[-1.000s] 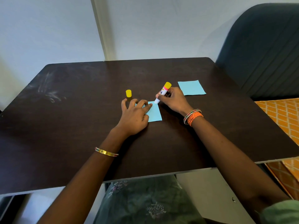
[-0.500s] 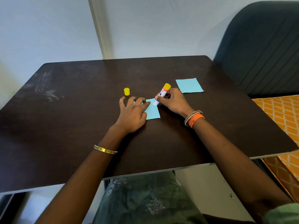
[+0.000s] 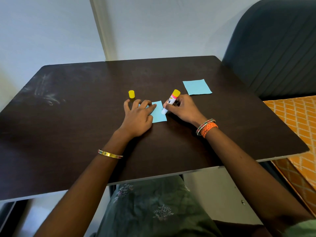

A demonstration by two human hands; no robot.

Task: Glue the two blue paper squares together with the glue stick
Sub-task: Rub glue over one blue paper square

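Glue stick (image 3: 171,101) slid down the held square (image 3: 159,114), right fingers (image 3: 172,110) clamped; yellow cap (image 3: 131,94) nearby.

Setting: home room, likely living or bedroom. Evidence: small dark wood-laminate table (image 3: 85,117), top scuffed with pale smears at 10 o'clock, set against plain pale painted wall (image 3: 42,31); wall corner or trim strip (image 3: 100,28) at 12 o'clock. Dark ribbed upholstered chair or sofa back (image 3: 277,48) at 2 o'clock. Orange lattice-print fabric (image 3: 297,117), bedspread or cushion cover, at 3 o'clock. No lab, shop or office fittings visible.
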